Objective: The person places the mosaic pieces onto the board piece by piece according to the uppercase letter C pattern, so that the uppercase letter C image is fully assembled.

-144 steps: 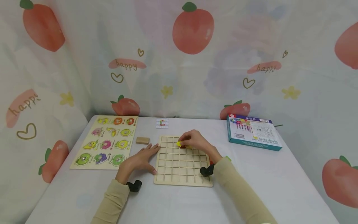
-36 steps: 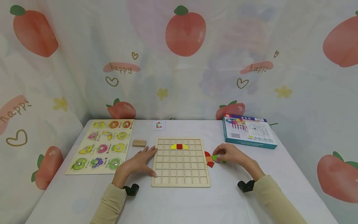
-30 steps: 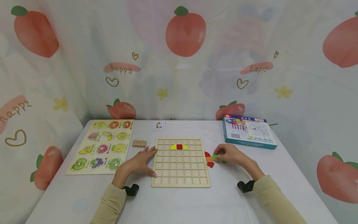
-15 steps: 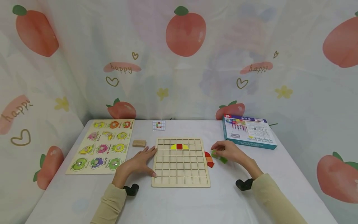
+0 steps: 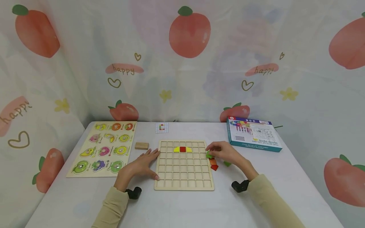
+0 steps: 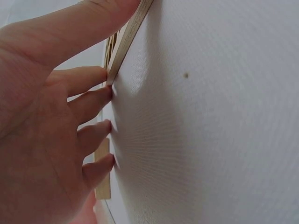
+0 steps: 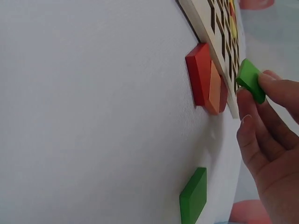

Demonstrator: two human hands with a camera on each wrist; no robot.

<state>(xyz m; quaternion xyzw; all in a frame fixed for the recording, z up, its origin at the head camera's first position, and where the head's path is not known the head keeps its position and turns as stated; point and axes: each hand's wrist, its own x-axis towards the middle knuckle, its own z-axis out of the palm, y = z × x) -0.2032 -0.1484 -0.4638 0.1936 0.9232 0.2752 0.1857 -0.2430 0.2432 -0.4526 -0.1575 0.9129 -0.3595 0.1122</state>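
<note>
A wooden grid board (image 5: 183,186) lies mid-table with two yellow pieces and a red one (image 5: 182,149) in its second row. My right hand (image 5: 220,152) pinches a green block (image 5: 209,155) (image 7: 251,80) just above the board's right edge. Beside that edge lie red and orange pieces (image 5: 213,164) (image 7: 208,80), and another green piece (image 5: 227,163) (image 7: 194,196) lies on the table. My left hand (image 5: 142,164) lies flat with straight fingers (image 6: 88,102) against the board's left edge (image 6: 126,42).
A fruit peg puzzle (image 5: 105,147) lies at the left, a small wooden block (image 5: 141,145) between it and the board. A pattern card (image 5: 161,127) sits behind the board. A teal box (image 5: 253,134) stands at the back right. Printed cloth walls the table.
My right hand has lifted one green block from the pile right of the board and carried it left to the board's edge. The left hand has stayed put.
</note>
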